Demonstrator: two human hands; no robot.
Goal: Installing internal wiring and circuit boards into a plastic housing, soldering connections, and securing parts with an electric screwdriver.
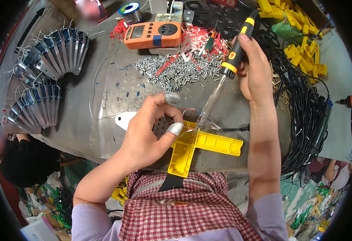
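My right hand grips a soldering iron by its black and yellow handle. The iron's tip comes down onto the joint of a yellow T-shaped plastic part at the table's near edge. My left hand rests on that part's left side. Its thumb and forefinger wear silver tape and pinch a thin wire or solder strand at the tip. A white flat piece lies half hidden under the left hand.
A pile of small screws and nuts, red wire pieces, an orange meter and a solder spool lie further back. Rows of metal brackets fan out on the left. Black cables and yellow parts crowd the right.
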